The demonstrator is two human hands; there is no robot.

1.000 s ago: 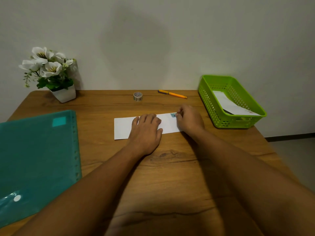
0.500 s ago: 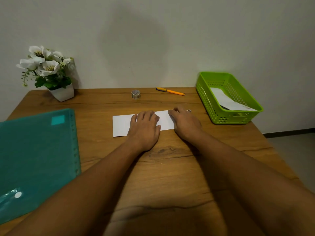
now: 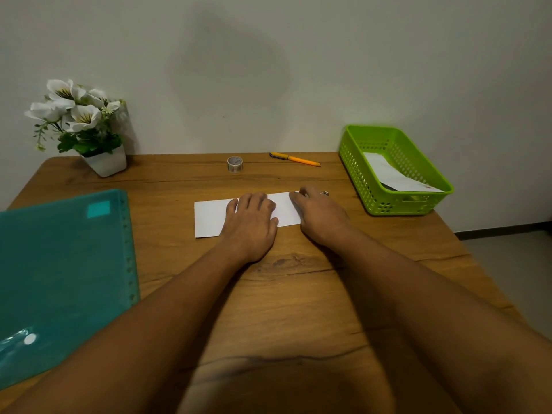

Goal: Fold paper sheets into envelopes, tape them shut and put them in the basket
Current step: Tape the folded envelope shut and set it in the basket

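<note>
No words, numbers, brands or signs can be read here. The folder (image 3: pixel 62 273) carries a small lighter square label (image 3: pixel 98 208), but it shows no writing. The paper (image 3: pixel 210 218) on the table and the envelope (image 3: pixel 391 174) in the basket (image 3: pixel 355 168) show no legible marks.

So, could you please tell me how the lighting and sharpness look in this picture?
Head view: dim, warm light; a soft shadow falls on the pale wall; glare streaks the teal plastic folder at its near corner; wide-angle bending curves the wooden table edges; forearms blur nearest the lens.
</note>
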